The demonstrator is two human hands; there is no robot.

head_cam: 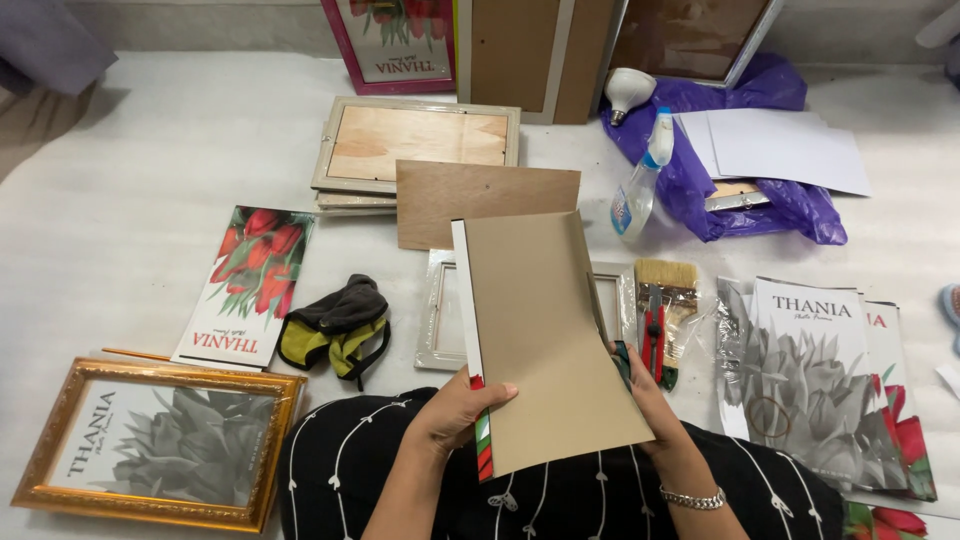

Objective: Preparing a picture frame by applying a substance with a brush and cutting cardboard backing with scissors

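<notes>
A tan cardboard backing sheet with a printed picture behind it is held up over my lap, its plain brown side facing me. My left hand grips its lower left edge, where a strip of red and green print shows. My right hand, with a silver bracelet at the wrist, holds the lower right edge. Beneath the sheet lies a silver-white picture frame, face down on the white table.
A gold frame with a grey flower print lies front left, a red tulip print and a black-yellow cloth beside it. Brush, red cutter, spray bottle, purple bag, stacked frames, brown board and prints surround.
</notes>
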